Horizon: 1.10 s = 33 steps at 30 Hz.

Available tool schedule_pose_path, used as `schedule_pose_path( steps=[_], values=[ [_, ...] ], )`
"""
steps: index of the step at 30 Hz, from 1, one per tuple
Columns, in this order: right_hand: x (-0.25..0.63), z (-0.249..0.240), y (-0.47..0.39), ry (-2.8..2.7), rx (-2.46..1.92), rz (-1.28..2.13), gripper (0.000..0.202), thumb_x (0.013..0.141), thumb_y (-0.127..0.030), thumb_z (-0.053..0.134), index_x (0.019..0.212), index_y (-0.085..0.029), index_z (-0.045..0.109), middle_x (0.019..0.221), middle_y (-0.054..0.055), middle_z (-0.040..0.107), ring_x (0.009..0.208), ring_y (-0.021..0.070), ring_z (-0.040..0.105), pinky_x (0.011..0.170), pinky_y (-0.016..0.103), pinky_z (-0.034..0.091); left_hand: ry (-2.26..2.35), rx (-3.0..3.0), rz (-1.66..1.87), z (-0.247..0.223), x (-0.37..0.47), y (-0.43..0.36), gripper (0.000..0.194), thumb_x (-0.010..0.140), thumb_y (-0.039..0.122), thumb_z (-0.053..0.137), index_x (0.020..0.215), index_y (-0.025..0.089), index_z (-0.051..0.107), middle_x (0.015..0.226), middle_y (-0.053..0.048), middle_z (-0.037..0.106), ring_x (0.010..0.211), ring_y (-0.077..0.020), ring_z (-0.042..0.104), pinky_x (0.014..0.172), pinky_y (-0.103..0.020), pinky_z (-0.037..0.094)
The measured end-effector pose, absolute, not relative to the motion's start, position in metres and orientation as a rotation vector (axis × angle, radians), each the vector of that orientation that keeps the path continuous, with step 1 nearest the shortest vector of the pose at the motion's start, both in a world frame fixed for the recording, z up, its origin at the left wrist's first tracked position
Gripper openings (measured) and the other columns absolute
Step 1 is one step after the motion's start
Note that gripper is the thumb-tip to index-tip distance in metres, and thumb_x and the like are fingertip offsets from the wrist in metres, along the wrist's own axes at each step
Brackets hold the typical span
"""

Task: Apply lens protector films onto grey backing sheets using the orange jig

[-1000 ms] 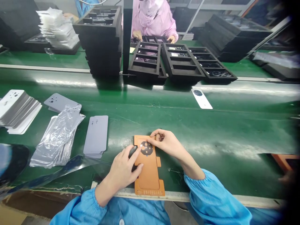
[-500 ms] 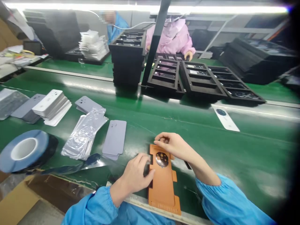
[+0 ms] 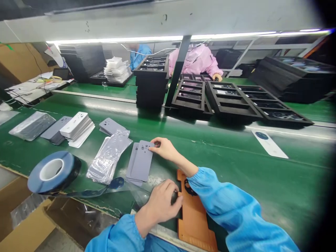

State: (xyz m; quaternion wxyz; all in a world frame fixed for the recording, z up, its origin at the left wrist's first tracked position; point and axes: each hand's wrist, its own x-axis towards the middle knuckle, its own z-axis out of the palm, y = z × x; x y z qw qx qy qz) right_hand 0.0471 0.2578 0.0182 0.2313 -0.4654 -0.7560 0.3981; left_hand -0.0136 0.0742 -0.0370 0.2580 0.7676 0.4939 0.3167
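Note:
My right hand [image 3: 165,148] pinches the upper right corner of a grey phone back panel [image 3: 142,161], which overlaps a small pile of similar grey panels [image 3: 130,168]. Close to the bench's front edge lies an orange fixture [image 3: 193,218] with a dark round piece [image 3: 189,188] near its top, partly covered by my right sleeve. My left hand [image 3: 165,201] rests at the fixture's left edge with its fingers curved and thumb apart, holding nothing visible.
Left of the hands are plastic-wrapped panels [image 3: 108,159], a blue tape roll [image 3: 54,172] and stacked white panels [image 3: 76,127]. Black trays [image 3: 231,105] stand across the bench, near a person in pink [image 3: 196,61]. A white panel [image 3: 270,144] lies at right.
My right hand has moved left from the fixture's top to the grey panels and taken hold of one. My left hand remains beside the fixture. The camera view has shifted.

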Motion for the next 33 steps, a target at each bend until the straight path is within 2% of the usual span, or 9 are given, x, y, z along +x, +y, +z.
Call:
schedule_pose_path(
  steps=[4,6,9,13,16,19,22,27,33],
  values=[
    [0.098,0.048,0.238,-1.851,-1.198,1.300,0.034,0.087,-0.033,0.073,0.115,-0.014,0.070,0.092,0.008,0.080,0.084,0.0207,0.076,0.077,0.035,0.062,1.336,2.050,0.859,-0.037,-0.015,0.073,0.010,0.091,0.025,0.057,0.100,0.021,0.059,0.099,-0.007,0.067,0.092,-0.0243,0.068,0.083,-0.038,0.057],
    [0.134,0.066,0.220,-1.665,-1.137,1.404,0.047,0.081,-0.041,0.080,0.119,-0.016,0.072,0.098,0.010,0.081,0.088,0.0232,0.076,0.079,0.038,0.063,1.320,2.031,0.872,-0.037,-0.016,0.072,0.015,0.095,0.027,0.053,0.106,0.022,0.060,0.104,-0.008,0.069,0.100,-0.0259,0.068,0.090,-0.041,0.056],
    [0.190,0.081,0.187,-1.583,-1.223,1.395,0.049,0.075,-0.044,0.086,0.117,-0.020,0.076,0.104,0.010,0.080,0.092,0.0259,0.076,0.082,0.041,0.063,1.206,1.998,0.873,-0.036,-0.019,0.073,0.029,0.095,0.032,0.052,0.122,0.022,0.059,0.119,-0.010,0.068,0.110,-0.0262,0.067,0.094,-0.040,0.056],
    [0.237,0.068,0.146,-1.615,-1.428,1.344,0.046,0.079,-0.045,0.083,0.119,-0.022,0.076,0.103,0.009,0.080,0.089,0.0261,0.076,0.081,0.040,0.064,1.181,1.988,0.827,-0.034,-0.022,0.074,0.048,0.100,0.044,0.047,0.138,0.016,0.049,0.145,-0.019,0.055,0.132,-0.0312,0.057,0.107,-0.048,0.050],
    [0.246,0.049,0.124,-1.676,-1.511,1.285,0.042,0.084,-0.045,0.078,0.120,-0.023,0.076,0.110,0.009,0.079,0.094,0.0264,0.075,0.083,0.041,0.063,1.195,2.035,0.755,-0.034,-0.022,0.073,0.064,0.099,0.056,0.047,0.148,0.016,0.042,0.158,-0.020,0.043,0.143,-0.0350,0.048,0.113,-0.053,0.045],
    [0.242,0.042,0.112,-1.794,-1.543,1.160,0.034,0.089,-0.041,0.072,0.118,-0.024,0.076,0.115,0.007,0.078,0.096,0.0257,0.074,0.083,0.039,0.062,1.237,2.075,0.700,-0.035,-0.019,0.071,0.077,0.091,0.060,0.060,0.152,0.018,0.039,0.160,-0.019,0.041,0.144,-0.0365,0.047,0.113,-0.053,0.046],
    [0.238,0.040,0.108,-1.898,-1.500,1.057,0.029,0.092,-0.035,0.066,0.118,-0.025,0.075,0.114,0.006,0.078,0.098,0.0249,0.072,0.086,0.039,0.060,1.306,2.134,0.678,-0.035,-0.015,0.071,0.086,0.081,0.057,0.073,0.151,0.020,0.039,0.160,-0.019,0.042,0.141,-0.0370,0.050,0.111,-0.052,0.049],
    [0.236,0.020,0.109,-2.092,-1.408,0.818,0.031,0.095,-0.027,0.057,0.123,-0.027,0.071,0.115,0.008,0.074,0.103,0.0256,0.070,0.092,0.042,0.059,1.351,2.182,0.680,-0.038,-0.010,0.071,0.087,0.079,0.048,0.077,0.152,0.021,0.037,0.158,-0.017,0.045,0.137,-0.0348,0.055,0.109,-0.050,0.051],
    [0.228,-0.011,0.110,-2.286,-1.440,0.419,0.040,0.093,-0.025,0.057,0.133,-0.022,0.062,0.150,0.018,0.048,0.139,0.0360,0.047,0.112,0.060,0.045,1.373,2.181,0.624,-0.035,-0.009,0.072,0.093,0.076,0.046,0.079,0.154,0.021,0.034,0.158,-0.017,0.045,0.135,-0.0356,0.057,0.109,-0.050,0.051]
  ],
)
